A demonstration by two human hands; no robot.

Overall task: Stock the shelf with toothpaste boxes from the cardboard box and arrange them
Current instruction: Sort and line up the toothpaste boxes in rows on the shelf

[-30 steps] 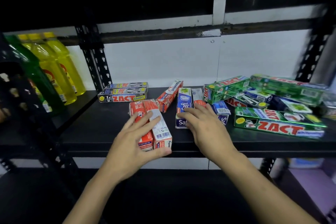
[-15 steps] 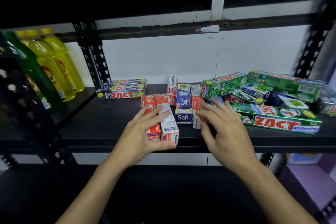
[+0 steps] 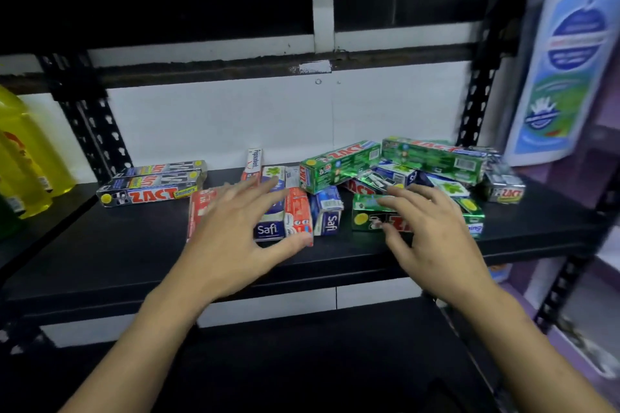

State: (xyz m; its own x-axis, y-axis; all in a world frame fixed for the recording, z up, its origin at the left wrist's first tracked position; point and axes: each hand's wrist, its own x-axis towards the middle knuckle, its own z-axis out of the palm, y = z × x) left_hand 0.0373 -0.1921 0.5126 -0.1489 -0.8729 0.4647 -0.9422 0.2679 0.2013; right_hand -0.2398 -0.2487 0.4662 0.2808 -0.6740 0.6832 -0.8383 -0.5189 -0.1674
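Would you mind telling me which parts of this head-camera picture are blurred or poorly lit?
Head view: motion blur smears the left hand and the red toothpaste box under it, also the white bottle with a blue label at the right edge; the blue-and-white Safi box reads sharp; above the black shelf all is dark.

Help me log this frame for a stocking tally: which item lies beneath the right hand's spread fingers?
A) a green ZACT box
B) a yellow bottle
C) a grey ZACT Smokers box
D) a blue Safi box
A: the right hand spreads its fingers over the green ZACT box. The grey ZACT Smokers stack sits far off to its left.
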